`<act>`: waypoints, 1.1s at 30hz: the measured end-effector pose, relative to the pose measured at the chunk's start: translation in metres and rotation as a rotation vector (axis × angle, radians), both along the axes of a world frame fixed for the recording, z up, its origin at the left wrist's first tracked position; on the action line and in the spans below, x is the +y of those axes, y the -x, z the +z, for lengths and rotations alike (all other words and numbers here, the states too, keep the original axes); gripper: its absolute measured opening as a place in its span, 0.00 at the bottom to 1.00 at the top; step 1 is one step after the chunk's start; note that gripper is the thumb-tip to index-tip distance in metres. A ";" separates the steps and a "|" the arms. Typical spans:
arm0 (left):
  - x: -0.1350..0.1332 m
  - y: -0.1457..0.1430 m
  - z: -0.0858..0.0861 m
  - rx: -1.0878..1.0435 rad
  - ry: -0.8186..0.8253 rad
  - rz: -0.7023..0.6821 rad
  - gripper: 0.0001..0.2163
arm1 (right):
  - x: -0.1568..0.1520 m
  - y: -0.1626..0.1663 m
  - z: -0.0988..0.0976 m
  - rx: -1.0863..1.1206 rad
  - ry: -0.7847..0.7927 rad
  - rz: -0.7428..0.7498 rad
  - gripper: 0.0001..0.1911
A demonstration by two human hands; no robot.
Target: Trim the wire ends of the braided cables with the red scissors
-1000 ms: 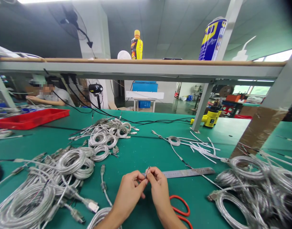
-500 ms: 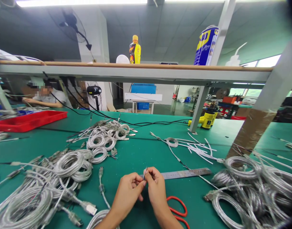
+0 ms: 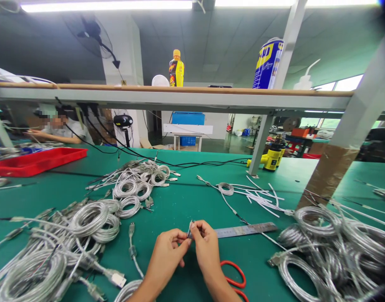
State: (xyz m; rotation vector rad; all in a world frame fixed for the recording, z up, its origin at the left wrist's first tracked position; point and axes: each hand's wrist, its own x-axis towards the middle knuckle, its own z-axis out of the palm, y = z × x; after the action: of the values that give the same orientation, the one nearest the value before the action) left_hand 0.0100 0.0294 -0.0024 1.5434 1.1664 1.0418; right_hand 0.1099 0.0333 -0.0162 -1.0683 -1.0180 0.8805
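My left hand (image 3: pixel 169 249) and my right hand (image 3: pixel 206 247) meet over the green bench. Between their pinched fingertips is the thin wire end (image 3: pixel 190 228) of a cable; fingers cover most of it. A steel ruler (image 3: pixel 245 230) lies flat just behind and right of my right hand. Red-handled scissors (image 3: pixel 243 277) rest beside my right wrist, partly hidden by the forearm. Near my left forearm is a clear-jacketed USB cable (image 3: pixel 132 249), its coil (image 3: pixel 128 291) cut off by the lower edge.
Coiled USB cables (image 3: pixel 90 218) are heaped on the left, with another pile (image 3: pixel 318 243) on the right. White tubes (image 3: pixel 264 195) lie behind the ruler. A red tray (image 3: pixel 38 163), a yellow heat gun (image 3: pixel 271 159) and a shelf post (image 3: pixel 324 176) stand farther back. A co-worker (image 3: pixel 63 130) sits far left.
My fingertips have shifted slightly on the wire end, and less of it shows above them. The whole view has tilted a little upward; the bench items lie as before.
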 end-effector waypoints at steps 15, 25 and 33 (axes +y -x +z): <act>0.002 0.004 0.006 -0.076 -0.014 -0.035 0.14 | -0.002 -0.007 0.005 0.063 0.003 0.259 0.11; -0.003 0.002 0.008 -0.036 -0.052 -0.067 0.13 | 0.003 -0.012 0.003 0.213 0.050 0.238 0.11; 0.004 0.010 0.011 -0.214 -0.184 0.122 0.09 | -0.008 0.002 0.003 0.253 0.080 0.544 0.14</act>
State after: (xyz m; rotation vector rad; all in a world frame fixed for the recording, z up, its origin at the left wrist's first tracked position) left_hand 0.0004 0.0336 0.0085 1.4713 1.0493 1.3927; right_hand 0.1081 0.0249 -0.0133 -0.7236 -1.0809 1.4669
